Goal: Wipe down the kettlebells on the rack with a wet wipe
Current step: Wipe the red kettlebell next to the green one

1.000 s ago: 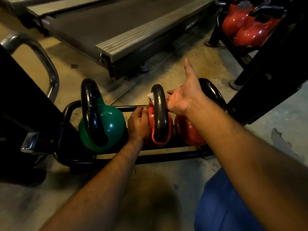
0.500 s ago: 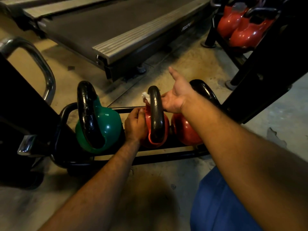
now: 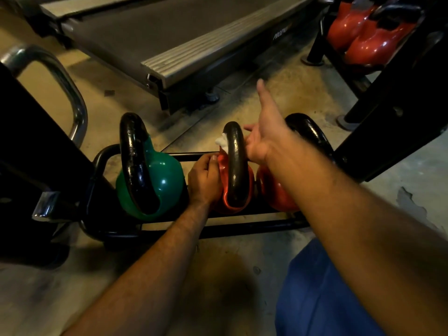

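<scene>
Three kettlebells sit in a low black rack: a green one on the left, a red one in the middle, and another red one on the right. My left hand grips the left side of the middle red bell's body, fingers curled over it. At the top of that bell's black handle, my right hand has its thumb stuck up. Its fingers are hidden behind the handle, holding a white wet wipe that shows on the far side.
A treadmill deck lies on the floor just beyond the rack. A second rack with red kettlebells stands at the top right, and its black frame is close to my right arm. A chrome bar and dark equipment stand at the left.
My right hand dipped along the top of the handle with the wipe, then came back up, thumb swinging. My left hand stayed on the red bell.
</scene>
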